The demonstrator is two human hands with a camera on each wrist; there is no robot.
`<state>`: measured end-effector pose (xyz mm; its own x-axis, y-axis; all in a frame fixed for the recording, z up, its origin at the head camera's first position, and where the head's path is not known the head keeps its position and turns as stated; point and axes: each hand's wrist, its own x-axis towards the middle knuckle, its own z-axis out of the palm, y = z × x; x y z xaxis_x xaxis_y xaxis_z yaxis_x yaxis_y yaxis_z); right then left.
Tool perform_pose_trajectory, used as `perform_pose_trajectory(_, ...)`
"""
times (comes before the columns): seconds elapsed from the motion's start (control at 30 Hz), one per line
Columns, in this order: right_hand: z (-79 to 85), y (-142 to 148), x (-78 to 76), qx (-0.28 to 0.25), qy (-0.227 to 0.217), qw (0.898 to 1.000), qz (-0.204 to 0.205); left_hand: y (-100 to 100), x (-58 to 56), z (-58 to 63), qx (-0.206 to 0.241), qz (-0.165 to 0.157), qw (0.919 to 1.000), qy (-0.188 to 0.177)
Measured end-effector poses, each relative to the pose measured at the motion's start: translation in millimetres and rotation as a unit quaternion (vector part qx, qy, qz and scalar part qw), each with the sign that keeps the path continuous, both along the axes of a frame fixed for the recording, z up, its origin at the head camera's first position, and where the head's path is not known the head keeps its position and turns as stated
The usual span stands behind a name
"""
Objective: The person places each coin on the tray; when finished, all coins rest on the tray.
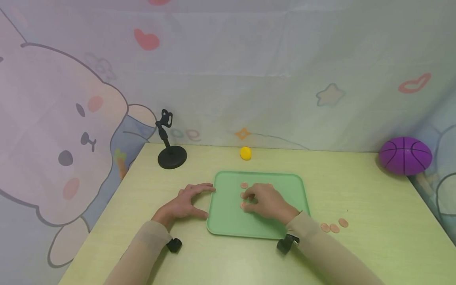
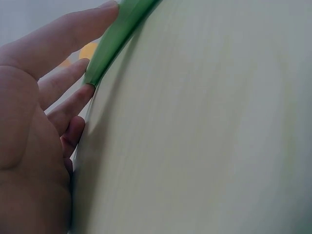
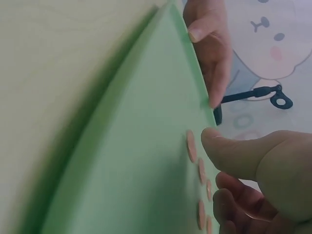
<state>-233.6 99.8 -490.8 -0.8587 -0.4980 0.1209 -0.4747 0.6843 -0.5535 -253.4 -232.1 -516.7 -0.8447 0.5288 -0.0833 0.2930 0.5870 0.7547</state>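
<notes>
A green tray (image 1: 228, 225) lies on the table with several copper-coloured coins (image 1: 244, 185) on it. Straight fingers and thumb of my left hand (image 1: 181, 204) touch the tray's left rim; the left wrist view shows the fingertips against the green edge (image 2: 109, 48). Over the tray is my right hand (image 1: 268, 202), its fingers bent down near the coins. From the right wrist, coins (image 3: 191, 146) lie flat in two rows below the thumb (image 3: 234, 151). A gap shows between thumb and fingers, and no coin is visible there. The right hand hides part of the coins in the head view.
Right of the tray, three more coins (image 1: 334, 228) lie on the table (image 1: 374, 253). A black stand (image 1: 172, 157) is at the back left, a yellow round object (image 1: 245, 153) behind the tray, and a purple ball (image 1: 405, 156) at the back right corner. A printed cloth (image 1: 228, 99) hangs behind.
</notes>
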Motion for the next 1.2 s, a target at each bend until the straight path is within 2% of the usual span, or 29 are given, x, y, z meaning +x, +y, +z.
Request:
perform_pose_trajectory(0.2, 10.9, 25, -0.7, -0.012, 0.003, 1.0, 0.023, 0, 0.3, -0.4, 0.003, 0.002, 0.9999, -0.01)
perform_pose_trajectory(0.47, 7.7, 74, -0.4, -0.024, -0.004, 0.998, 0.062, -1, 0.4, -2.2, 0.001, 0.006, 0.9999, -0.014)
perform_pose_trajectory(0.67, 8.1, 112, 1.0, -0.015, -0.015, 0.999, 0.041, 0, -0.7, -2.8, 0.008, 0.003, 0.9999, -0.008)
perform_pose_trajectory(0.93, 17.1, 159, 7.5, -0.016, -0.028, 0.999, 0.018, 1, -0.5, -1.3, 0.006, 0.005, 0.9999, -0.011)
perform_pose_trajectory(1.2, 13.9, 189, 16.9, -0.002, -0.056, 0.998, 0.01, 1, -0.8, -1.4, 0.008, 0.005, 0.9999, -0.012)
